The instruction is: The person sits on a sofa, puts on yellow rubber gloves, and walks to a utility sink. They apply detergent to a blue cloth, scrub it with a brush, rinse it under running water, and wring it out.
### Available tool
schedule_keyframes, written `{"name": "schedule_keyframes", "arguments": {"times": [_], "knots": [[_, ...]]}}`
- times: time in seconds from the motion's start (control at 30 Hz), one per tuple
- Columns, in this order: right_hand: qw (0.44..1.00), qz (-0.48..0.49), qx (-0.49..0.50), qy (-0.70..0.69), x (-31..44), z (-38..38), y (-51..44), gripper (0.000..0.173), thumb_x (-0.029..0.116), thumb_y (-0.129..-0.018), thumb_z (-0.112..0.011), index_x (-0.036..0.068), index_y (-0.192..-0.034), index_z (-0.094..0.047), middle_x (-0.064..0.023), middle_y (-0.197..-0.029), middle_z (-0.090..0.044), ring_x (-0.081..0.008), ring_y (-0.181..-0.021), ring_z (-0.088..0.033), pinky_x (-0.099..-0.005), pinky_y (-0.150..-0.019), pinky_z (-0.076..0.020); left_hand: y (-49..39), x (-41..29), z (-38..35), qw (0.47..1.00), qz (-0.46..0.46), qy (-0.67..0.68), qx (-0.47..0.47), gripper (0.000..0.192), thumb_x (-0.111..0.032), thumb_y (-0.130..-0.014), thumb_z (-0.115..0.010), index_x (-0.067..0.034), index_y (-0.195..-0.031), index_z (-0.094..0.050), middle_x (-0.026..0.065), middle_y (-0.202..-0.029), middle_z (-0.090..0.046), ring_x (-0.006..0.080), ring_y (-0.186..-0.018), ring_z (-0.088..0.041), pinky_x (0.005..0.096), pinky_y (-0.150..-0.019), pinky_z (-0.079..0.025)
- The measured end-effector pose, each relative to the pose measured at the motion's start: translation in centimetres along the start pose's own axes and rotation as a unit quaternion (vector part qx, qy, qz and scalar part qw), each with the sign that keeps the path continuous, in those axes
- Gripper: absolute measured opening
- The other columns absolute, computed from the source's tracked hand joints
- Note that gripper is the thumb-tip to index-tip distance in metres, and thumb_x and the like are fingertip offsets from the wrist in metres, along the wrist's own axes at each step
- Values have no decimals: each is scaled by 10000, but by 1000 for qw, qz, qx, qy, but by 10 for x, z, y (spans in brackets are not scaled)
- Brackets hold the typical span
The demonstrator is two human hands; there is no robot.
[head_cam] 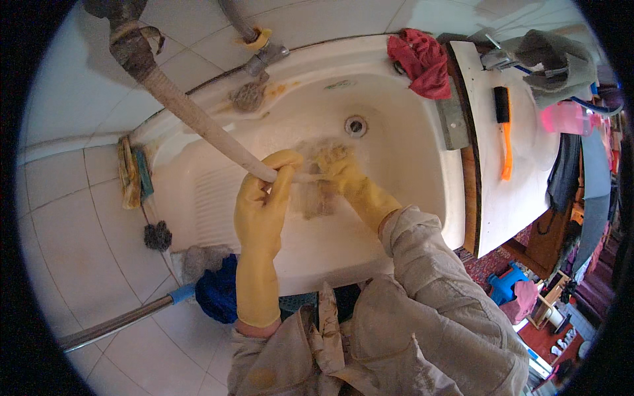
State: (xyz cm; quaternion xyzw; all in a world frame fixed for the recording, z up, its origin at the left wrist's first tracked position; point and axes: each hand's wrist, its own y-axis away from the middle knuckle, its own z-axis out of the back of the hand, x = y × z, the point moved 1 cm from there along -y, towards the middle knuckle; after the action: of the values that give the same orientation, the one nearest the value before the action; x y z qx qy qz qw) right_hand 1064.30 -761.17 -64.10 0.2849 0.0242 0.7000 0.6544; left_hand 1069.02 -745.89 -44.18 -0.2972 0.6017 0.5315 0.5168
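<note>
My left hand (267,190), in a yellow rubber glove, grips the lower end of a pale flexible hose (198,119). Water (309,177) streams from the hose end towards my right hand (346,173), which wears a matching glove. My right hand is low in a white ceramic sink (411,183), and water splashes around its fingers. Whether those fingers hold anything is hidden by the blur and spray. Beside and below my right hand, a brownish patch or flat object (319,203) shows on the sink floor; its kind is unclear.
A drain (355,126) lies beyond my hands. A red cloth (421,62) hangs over the sink's far right corner. On the white board (525,198) at right lies an orange-handled brush (504,133). A metal pole (119,321) and blue cloth (218,292) are at lower left.
</note>
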Motion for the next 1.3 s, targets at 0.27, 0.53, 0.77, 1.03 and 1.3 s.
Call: {"name": "schedule_keyframes", "arguments": {"times": [0.27, 0.53, 0.77, 1.03, 1.3], "knots": [[993, 46, 96, -44, 2, -14, 12, 847, 564, -870, -673, 244, -1593, -369, -57, -1686, -294, -292, -1564, -200, -560, -1237, -158, -5, 2, -4, 1000, -14, 14, 2, 216, -31, -1028, -584, 19, -1218, -673, 94, -1199, -701, 172, -1096, -655, 318, -1019, -497], [997, -63, 17, -31, -7, -34, 29, 669, 391, -942, -636, 141, -1530, -439, -93, -1643, -352, -350, -1534, -273, -585, -1241, -192, -10, 9, 1, 999, -1, -25, -42, 280, -91, -1015, -632, 10, -1275, -649, 98, -1229, -693, 186, -1164, -640, 332, -1046, -484], [981, -16, -84, -175, -84, -64, 7, 409, 193, -934, -635, 119, -1337, -636, -130, -1513, -521, -372, -1301, -565, -466, -1095, -456, -24, 158, -10, 912, -29, -404, 58, 425, -281, -977, -649, -106, -1364, -632, 133, -1315, -668, 319, -1211, -630, 429, -1063, -479], [977, -82, -197, 19, -54, -55, -79, 574, 179, -865, -683, 103, -1418, -548, -127, -1318, -676, -392, -1164, -657, -441, -1063, -490, -9, 176, -23, 794, 105, -560, 211, 467, -267, -926, -680, -89, -1355, -627, 185, -1385, -629, 392, -1263, -599, 495, -1078, -470], [887, -101, 51, -448, 34, 90, 58, 246, 262, -895, -751, 105, -1082, -775, -80, -1049, -756, -226, -952, -712, -337, -887, -515, -22, 175, -17, 898, -26, -427, 101, 502, -315, -869, -765, -88, -1301, -646, 154, -1325, -665, 347, -1196, -647, 439, -1002, -518]]}}
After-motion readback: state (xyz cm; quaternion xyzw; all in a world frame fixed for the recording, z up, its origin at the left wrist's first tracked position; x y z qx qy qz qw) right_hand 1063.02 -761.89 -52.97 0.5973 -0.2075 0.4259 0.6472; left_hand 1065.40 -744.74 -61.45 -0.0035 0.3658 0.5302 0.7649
